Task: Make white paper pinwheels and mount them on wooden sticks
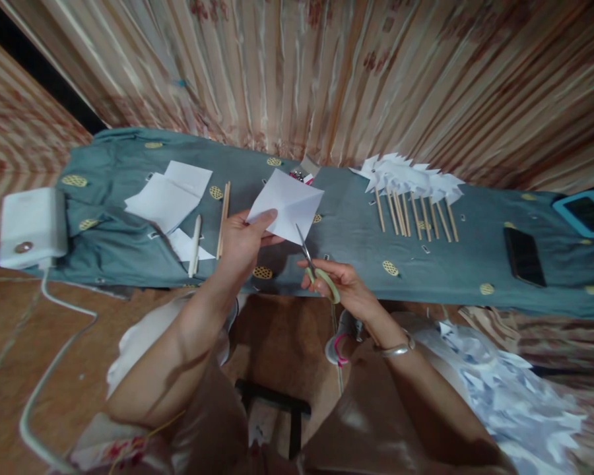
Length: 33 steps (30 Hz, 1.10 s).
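Note:
My left hand point(245, 241) grips a square white sheet of paper point(290, 201) by its left side, thumb on top. Faint crease lines run across the sheet. In my right hand point(344, 280) are scissors with pale green handles point(329, 285), their blades at the sheet's lower corner. Left of my hands lie more white sheets point(171, 198), a white stick-like tool point(195, 245) and a few wooden sticks point(224, 218). To the right, several white paper pinwheels point(410, 178) on wooden sticks rest in a row.
The narrow table has a green patterned cloth point(356, 244). A white box with a cable point(32, 227) stands at its left end. A black phone point(525, 256) and a blue-framed device point(587, 214) lie at the right. Cut white paper shapes point(515, 396) are piled at the lower right.

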Each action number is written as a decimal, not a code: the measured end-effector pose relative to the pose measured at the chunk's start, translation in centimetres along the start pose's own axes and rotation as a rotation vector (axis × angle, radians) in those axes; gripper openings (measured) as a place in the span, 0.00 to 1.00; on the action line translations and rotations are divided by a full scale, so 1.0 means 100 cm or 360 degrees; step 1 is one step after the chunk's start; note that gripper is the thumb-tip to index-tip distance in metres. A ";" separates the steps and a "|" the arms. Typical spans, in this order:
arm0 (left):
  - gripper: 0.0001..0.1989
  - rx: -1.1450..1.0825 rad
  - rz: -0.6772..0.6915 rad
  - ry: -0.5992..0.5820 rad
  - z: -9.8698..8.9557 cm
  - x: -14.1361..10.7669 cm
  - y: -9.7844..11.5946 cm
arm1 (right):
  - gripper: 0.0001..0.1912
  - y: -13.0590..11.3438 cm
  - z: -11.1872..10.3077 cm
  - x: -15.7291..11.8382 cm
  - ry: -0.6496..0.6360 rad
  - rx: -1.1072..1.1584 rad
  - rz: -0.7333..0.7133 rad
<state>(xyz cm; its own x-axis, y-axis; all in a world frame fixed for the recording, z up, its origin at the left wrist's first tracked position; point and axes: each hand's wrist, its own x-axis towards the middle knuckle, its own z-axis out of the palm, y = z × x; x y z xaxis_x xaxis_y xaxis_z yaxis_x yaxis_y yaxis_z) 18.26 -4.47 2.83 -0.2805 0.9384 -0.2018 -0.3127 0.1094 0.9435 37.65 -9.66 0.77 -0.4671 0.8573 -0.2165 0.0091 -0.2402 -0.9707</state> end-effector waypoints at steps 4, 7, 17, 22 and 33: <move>0.10 -0.0015 0.0002 -0.0007 0.001 0.000 -0.002 | 0.29 -0.001 -0.001 0.000 0.0028 0.0005 0.0008; 0.09 -0.0020 0.0006 -0.0015 0.002 0.000 -0.003 | 0.28 -0.001 -0.002 0.000 0.0035 0.0025 0.0036; 0.09 -0.0002 0.0015 -0.0012 0.002 -0.002 -0.004 | 0.27 0.003 -0.001 0.000 0.0063 0.0040 0.0013; 0.08 -0.0013 0.0019 -0.0018 0.001 -0.001 -0.005 | 0.27 0.002 -0.001 0.001 0.0056 0.0043 0.0031; 0.11 0.0008 -0.0003 -0.0004 0.001 0.000 -0.004 | 0.25 0.006 -0.001 0.002 0.0090 0.0121 0.0072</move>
<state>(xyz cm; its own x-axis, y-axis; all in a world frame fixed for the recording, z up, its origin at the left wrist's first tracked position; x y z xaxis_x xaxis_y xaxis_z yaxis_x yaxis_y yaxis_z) 18.44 -4.48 2.45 -0.2777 0.9390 -0.2030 -0.3085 0.1130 0.9445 37.62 -9.60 0.18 -0.4168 0.8686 -0.2678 -0.0392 -0.3115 -0.9494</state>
